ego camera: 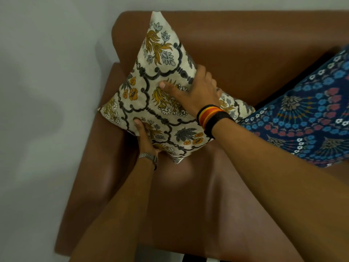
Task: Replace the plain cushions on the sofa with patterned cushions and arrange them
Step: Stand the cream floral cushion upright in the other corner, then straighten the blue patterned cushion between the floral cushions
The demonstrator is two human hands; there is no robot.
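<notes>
A cream cushion [160, 72] with orange and grey flowers stands on one corner in the left corner of the brown sofa [245, 53], leaning on the backrest. My left hand [146, 138] grips its lower left edge, thumb on the front. My right hand [192, 89] holds its right side, thumb pressed on the face and fingers behind. A dark blue cushion [309, 118] with blue, red and white flowers lies to the right, touching the cream one's right corner.
The sofa's left armrest [90, 157] runs along a pale grey wall [47, 91]. The brown seat [188, 195] stretches toward me under my forearms. No plain cushion is in view.
</notes>
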